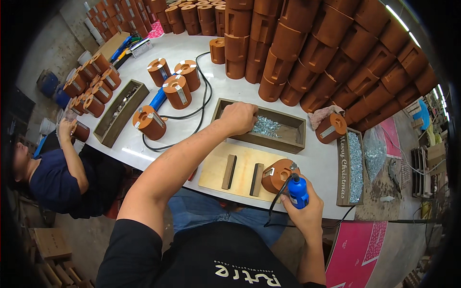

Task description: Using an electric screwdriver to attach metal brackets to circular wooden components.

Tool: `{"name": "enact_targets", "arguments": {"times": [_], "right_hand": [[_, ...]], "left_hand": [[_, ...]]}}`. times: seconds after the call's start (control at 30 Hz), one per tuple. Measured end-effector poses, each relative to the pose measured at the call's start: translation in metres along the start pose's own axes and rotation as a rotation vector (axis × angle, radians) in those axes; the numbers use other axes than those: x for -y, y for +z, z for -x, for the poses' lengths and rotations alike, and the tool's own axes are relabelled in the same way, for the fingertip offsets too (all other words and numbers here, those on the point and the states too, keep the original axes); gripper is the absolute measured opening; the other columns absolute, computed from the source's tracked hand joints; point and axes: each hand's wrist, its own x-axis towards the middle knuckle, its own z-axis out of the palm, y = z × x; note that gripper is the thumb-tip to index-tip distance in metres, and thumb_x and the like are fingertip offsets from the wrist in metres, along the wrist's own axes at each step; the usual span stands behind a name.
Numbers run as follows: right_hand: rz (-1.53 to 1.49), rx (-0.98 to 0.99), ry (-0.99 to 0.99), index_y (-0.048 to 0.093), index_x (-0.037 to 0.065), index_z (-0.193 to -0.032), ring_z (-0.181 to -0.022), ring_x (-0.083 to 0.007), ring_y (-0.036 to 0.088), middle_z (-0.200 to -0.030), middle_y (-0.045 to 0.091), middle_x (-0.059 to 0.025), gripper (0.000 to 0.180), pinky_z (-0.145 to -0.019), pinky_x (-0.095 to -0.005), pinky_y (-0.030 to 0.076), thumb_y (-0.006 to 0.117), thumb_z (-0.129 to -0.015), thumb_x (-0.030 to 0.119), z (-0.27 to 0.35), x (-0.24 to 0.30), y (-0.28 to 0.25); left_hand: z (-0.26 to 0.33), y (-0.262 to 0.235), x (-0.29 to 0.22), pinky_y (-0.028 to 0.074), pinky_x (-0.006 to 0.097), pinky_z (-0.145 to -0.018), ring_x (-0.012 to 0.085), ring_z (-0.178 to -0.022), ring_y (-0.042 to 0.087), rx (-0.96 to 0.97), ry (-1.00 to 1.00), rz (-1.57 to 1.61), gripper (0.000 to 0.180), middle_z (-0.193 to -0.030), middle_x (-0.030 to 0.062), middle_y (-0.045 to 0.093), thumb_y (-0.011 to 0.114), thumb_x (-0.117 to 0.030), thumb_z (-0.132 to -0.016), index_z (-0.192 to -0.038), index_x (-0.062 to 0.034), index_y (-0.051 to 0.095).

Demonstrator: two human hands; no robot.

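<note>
My right hand (307, 206) is wrapped around a blue electric screwdriver (298, 193) with a black cord. Its tip points toward a brown wooden cylinder (274, 176) that has a hole in its end and a pale metal plate on its side. This cylinder rests on a plywood board (213, 168), against one of two dark wooden strips (230, 172). Beyond the board, my left hand (238, 118) reaches into a long wooden tray (290, 145) with a heap of small silvery screws (267, 126). Its fingers are curled down, and whatever they pinch is hidden.
Tall stacks of brown cylinders (288, 48) rise at the back right. Another screw-filled box (355, 168) stands at the right. Several cylinders (176, 91) and a looping black cord (204, 103) lie left of centre. A co-worker (60, 175) sits at the left, near a parts tray (120, 113).
</note>
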Motion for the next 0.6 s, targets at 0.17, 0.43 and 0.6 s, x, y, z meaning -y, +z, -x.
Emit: {"name": "enact_targets", "arguments": {"times": [0.17,0.43,0.6], "right_hand": [[-0.014,-0.012,0.007,0.058,0.001,-0.120,-0.100,-0.0286,0.067,-0.110,0.067,-0.0180,0.053,-0.086,-0.0354,0.051,0.079,-0.072,0.008,0.004,0.005,0.003],[-0.045,-0.032,0.034,0.057,0.001,-0.121,-0.093,-0.0231,0.068,-0.103,0.068,-0.0163,0.052,-0.082,-0.0327,0.052,0.078,-0.073,0.008,0.007,0.010,0.004],[-0.259,-0.045,0.136,0.057,0.001,-0.121,-0.090,-0.0154,0.066,-0.097,0.069,-0.0101,0.050,-0.081,-0.0298,0.052,0.078,-0.075,0.007,0.024,-0.007,0.000]], "left_hand": [[0.015,-0.022,0.015,0.049,0.043,-0.068,0.0338,-0.076,0.065,-0.102,-0.093,0.120,0.023,-0.077,0.0165,0.067,0.067,-0.027,-0.085,-0.088,-0.0037,0.067],[0.052,-0.046,-0.024,0.040,0.027,-0.052,0.0108,-0.056,0.050,-0.166,-0.147,0.751,0.027,-0.065,0.0028,0.057,0.068,-0.027,-0.089,-0.084,-0.0012,0.063],[0.119,-0.033,-0.068,0.031,0.018,-0.044,0.0035,-0.048,0.039,0.310,-0.419,1.438,0.019,-0.074,0.0032,0.062,0.062,-0.021,-0.094,-0.088,-0.0042,0.058]]}}
